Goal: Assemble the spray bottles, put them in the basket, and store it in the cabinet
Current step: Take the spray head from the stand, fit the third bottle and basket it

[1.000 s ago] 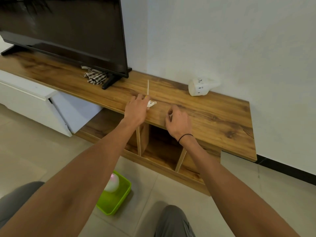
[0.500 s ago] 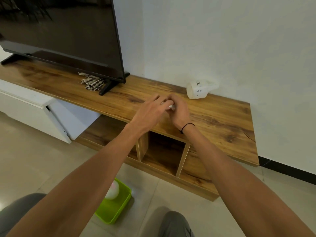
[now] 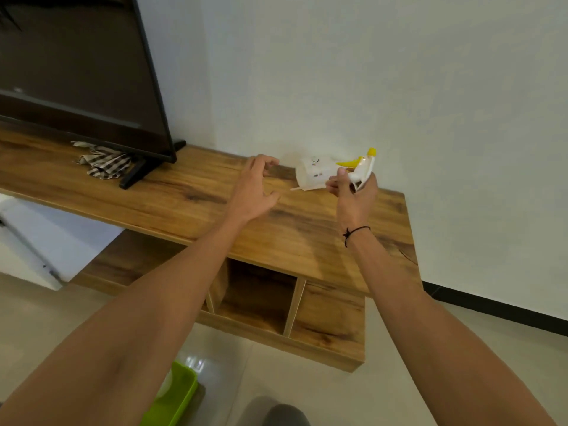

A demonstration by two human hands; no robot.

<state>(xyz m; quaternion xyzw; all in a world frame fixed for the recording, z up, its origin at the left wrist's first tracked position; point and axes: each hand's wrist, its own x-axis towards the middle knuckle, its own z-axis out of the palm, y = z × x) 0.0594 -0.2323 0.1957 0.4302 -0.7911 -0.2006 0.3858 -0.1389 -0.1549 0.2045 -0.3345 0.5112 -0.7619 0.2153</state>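
Item: small white plastic spray bottle body [image 3: 315, 175], lying on its side at the back edge of the long wood-grain cabinet top [image 3: 184, 192], close to the wall and toward the top's right end; its long axis runs roughly along that back edge, and which end carries the neck cannot be made out. Faint dark marks show on its side; no brand, label or legible writing. Item: white trigger spray head with yellow lever and nozzle tip [image 3: 361, 167], pinched between thumb and fingers of the right hand [image 3: 353, 192], its thin dip tube [image 3: 307, 188] pointing left in front of the bottle body. The left hand [image 3: 255, 189] hovers over the top with fingers spread and curled, gripping nothing; the bottle body lies just to its right, between the two hands. Judged: the left hand is placed to pick up the body while the right feeds in the tube. Item: lime-green plastic basket [image 3: 179, 395] on the floor below the front edge, something pale inside. Also present: dark flat-screen television [image 3: 76, 66] and a striped cloth [image 3: 103, 159] on the top's left part.
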